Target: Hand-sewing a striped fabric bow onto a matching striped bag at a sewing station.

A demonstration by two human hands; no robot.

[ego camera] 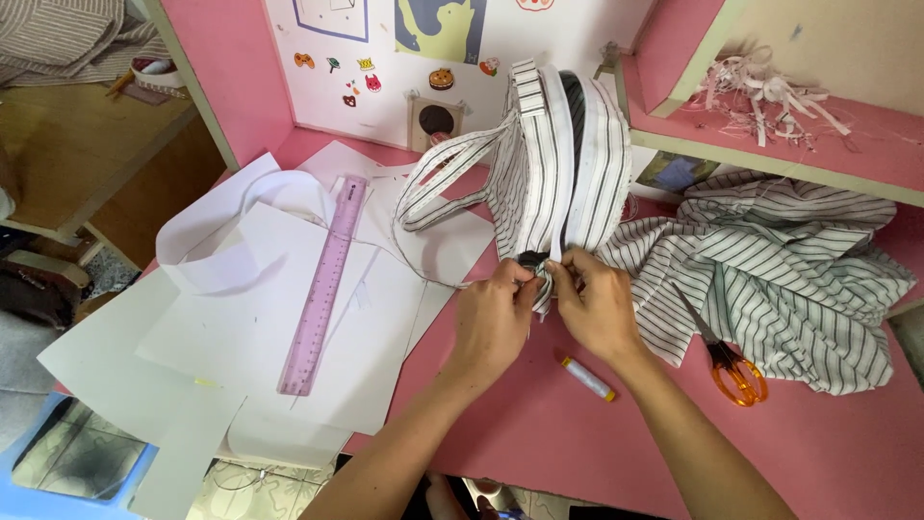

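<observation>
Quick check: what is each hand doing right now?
Left hand: pinched shut on the striped bag.
Right hand: pinched shut on the same bag's lower end.

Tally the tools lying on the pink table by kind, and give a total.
Rulers: 1, the clear pink ruler
Scissors: 1, the orange-handled scissors
Glue sticks: 1, the small white tube
Total: 3

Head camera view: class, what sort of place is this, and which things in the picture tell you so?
Probably a home craft or sewing corner. On the pink table lie paper patterns, a ruler, orange-handled scissors and striped cloth, while both hands pinch a striped cloth bag.
</observation>
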